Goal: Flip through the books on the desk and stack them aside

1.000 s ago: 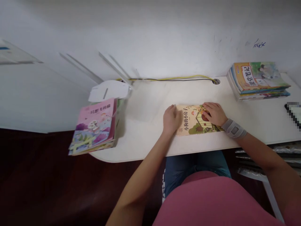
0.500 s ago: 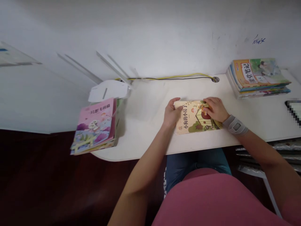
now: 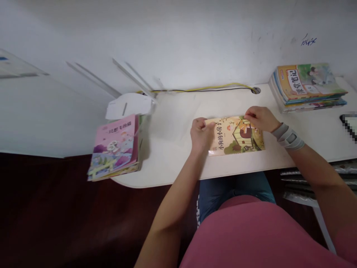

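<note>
A picture book (image 3: 237, 137) with a yellow cover, showing a little house and Chinese characters, lies closed in front of me on the white desk (image 3: 173, 160). My left hand (image 3: 201, 134) grips its left edge, thumb on the cover and fingers curled around the side. At the upper right corner, my right hand (image 3: 260, 118) pinches the book between thumb and fingertips. A grey band (image 3: 288, 137) wraps my right wrist.
A pile of picture books (image 3: 113, 149) with a pink one on top overhangs the desk's left end, beside a white router (image 3: 128, 106). Another book stack (image 3: 309, 85) stands at the back right. Cables (image 3: 206, 89) run along the wall to a desk hole. A dark-edged device (image 3: 350, 124) lies far right.
My right hand has slid from over the cover to the book's upper right corner, uncovering more of the picture. My left hand stays on the left edge. The view has shifted slightly.
</note>
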A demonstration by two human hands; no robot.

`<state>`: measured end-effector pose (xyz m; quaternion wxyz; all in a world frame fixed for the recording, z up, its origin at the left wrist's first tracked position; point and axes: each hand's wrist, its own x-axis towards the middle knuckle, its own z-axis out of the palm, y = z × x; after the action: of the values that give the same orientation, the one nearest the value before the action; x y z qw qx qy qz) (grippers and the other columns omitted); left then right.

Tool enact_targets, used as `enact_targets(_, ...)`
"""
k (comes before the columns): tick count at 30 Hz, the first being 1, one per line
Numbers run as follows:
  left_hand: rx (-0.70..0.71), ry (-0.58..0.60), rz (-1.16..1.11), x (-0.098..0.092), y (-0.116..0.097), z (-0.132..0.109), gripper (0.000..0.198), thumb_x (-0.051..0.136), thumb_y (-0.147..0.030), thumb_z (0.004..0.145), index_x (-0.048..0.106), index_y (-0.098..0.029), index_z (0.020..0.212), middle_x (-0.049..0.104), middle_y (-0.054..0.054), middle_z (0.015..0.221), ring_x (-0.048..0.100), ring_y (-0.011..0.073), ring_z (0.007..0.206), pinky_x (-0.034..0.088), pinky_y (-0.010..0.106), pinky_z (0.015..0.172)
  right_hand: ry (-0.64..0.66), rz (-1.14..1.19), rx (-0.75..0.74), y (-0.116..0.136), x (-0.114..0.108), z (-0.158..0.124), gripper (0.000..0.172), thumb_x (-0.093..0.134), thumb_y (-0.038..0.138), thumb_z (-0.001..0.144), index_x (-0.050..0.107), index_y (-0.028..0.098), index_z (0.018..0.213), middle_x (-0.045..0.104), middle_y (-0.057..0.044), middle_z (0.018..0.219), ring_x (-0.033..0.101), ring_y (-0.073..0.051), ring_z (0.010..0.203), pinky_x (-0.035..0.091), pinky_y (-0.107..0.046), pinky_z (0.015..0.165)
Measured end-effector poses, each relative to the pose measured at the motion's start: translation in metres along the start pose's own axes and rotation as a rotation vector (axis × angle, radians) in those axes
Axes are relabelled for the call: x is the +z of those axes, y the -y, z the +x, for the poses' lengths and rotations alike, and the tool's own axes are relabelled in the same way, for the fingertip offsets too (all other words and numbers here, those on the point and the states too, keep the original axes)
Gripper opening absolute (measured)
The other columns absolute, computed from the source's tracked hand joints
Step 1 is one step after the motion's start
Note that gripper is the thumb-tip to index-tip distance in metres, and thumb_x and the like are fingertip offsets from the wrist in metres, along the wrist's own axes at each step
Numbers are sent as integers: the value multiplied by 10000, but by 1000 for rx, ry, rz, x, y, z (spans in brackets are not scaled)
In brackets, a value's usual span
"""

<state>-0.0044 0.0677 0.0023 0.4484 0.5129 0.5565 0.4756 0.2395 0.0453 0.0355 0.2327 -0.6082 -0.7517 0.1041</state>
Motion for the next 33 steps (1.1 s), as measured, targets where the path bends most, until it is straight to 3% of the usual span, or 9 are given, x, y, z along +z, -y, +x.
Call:
enact_targets(4,-53,60,-30,-1,-2,-1,268,644,-342,700,432,-200,617,447,-57,568,435,83,526,356,213,498,37,105,172,-19,-13,-3,334,562,444,795,599,171,606,525,16,531,447,-118,550,300,-267,572)
enact_targets(8,-73,38,165,1,6,7,367,623,-416,736,351,-220,588,362,-63,524,397,95,504,307,227,483,12,228,344,-37,-7,-11,386,545,485,792,588,168,576,477,33,484,402,-103,508,292,-265,539)
enact_targets(11,-34,63,516,2,10,16,350,559,-460,790,399,-221,590,452,-22,556,495,150,578,369,276,552,-18,133,436,-40,7,-11,402,536,481,819,606,162,585,527,7,520,448,-122,546,309,-272,558)
enact_targets(14,49,142,902,1,9,23,321,506,-461,833,498,-212,631,581,46,661,587,230,726,423,360,699,15,-111,529,-37,19,-9,388,554,488,831,663,158,659,647,-63,680,534,-172,657,336,-290,602)
enact_targets(17,84,167,1038,2,6,23,300,488,-449,861,616,-179,896,666,121,894,616,286,881,427,423,822,82,-289,565,-32,24,-9,393,527,507,860,702,163,786,695,-114,863,574,-217,764,357,-306,640)
enact_targets(20,207,112,1052,6,4,17,405,494,-375,879,557,-183,1230,597,164,1223,568,306,1076,417,434,889,61,-366,528,-25,27,-13,386,487,485,899,679,162,985,686,-123,943,579,-238,821,366,-310,653)
enact_targets(23,383,163,1136,10,6,12,334,415,-299,928,635,-245,1174,535,117,1349,498,313,1175,394,448,921,0,-453,355,-20,31,-17,315,467,372,926,636,166,1095,641,-147,1069,557,-260,937,369,-314,673)
enact_targets(29,379,270,1157,6,9,16,365,374,-328,953,709,-229,1057,625,111,1182,552,281,1067,432,411,880,64,-464,188,-25,34,-22,337,380,267,965,687,130,974,626,-155,1021,531,-243,935,375,-324,739)
enact_targets(33,329,370,1072,0,4,35,307,434,-318,909,705,-191,980,636,115,1094,593,237,971,453,340,836,83,-420,101,-31,31,-37,347,396,304,968,688,137,1055,629,-136,1060,519,-236,954,366,-328,796)
